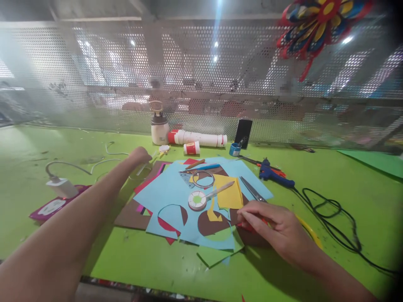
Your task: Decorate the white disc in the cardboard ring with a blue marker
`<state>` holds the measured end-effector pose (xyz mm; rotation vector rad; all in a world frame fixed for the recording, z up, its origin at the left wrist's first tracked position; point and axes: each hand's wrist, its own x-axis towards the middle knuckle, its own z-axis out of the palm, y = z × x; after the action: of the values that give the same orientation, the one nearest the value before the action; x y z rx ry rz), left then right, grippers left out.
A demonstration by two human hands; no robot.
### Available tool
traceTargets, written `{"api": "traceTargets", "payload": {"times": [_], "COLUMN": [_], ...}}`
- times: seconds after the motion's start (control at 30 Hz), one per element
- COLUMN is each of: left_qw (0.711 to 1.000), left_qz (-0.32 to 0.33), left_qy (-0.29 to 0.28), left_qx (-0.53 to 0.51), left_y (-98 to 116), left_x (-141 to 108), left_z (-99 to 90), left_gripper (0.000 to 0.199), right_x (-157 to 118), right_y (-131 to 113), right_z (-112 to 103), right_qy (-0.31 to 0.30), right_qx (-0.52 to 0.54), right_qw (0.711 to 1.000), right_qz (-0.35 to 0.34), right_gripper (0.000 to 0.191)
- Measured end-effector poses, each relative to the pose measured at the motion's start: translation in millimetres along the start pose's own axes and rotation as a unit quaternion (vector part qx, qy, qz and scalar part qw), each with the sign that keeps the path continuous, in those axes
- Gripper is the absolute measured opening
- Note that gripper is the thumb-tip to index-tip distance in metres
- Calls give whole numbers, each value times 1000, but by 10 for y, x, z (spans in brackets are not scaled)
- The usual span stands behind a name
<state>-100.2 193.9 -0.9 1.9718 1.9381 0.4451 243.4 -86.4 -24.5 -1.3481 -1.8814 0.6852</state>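
Note:
My left hand (140, 156) is stretched out at the back left of the paper pile, beside a clear, thin item (143, 169); its fingers are mostly hidden. Over the right edge of the pile, my right hand (270, 224) has thumb and fingertips pressed together, close to a red scrap (248, 227). What it may hold is too small to tell. Between the hands lie light blue paper (157, 188) with round cutouts, yellow paper (228, 192), a round white-and-green disc (197, 200), a metal ring (203, 178), a pencil (220, 188) and scissors (252, 188).
A blue glue gun (277, 176) with a looping black cord lies right. Left is a purple power strip (56, 205) with a white plug. Behind stand a spray bottle (160, 130), white roll (201, 138), blue jar (234, 149) and phone (243, 132).

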Motion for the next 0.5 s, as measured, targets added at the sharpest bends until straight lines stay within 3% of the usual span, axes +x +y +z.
{"api": "traceTargets", "payload": {"times": [0.07,0.17,0.33,0.5], "left_qw": [1000,998,979,924], "left_qz": [-10,31,183,350], "left_qy": [-12,-16,29,122], "left_qx": [-12,-43,-86,-92], "left_y": [36,186,631,938], "left_x": [-74,-304,-891,-1413], "left_z": [-78,-123,-13,115], "left_gripper": [35,35,27,24], "right_x": [5,15,-17,-241], "right_y": [36,46,-51,51], "right_z": [-15,-44,-173,-458], "right_qy": [12,29,60,66], "right_qx": [3,8,-18,-221], "right_qw": [1000,999,998,972], "right_qz": [7,15,4,31], "right_gripper": [26,28,31,32]}}
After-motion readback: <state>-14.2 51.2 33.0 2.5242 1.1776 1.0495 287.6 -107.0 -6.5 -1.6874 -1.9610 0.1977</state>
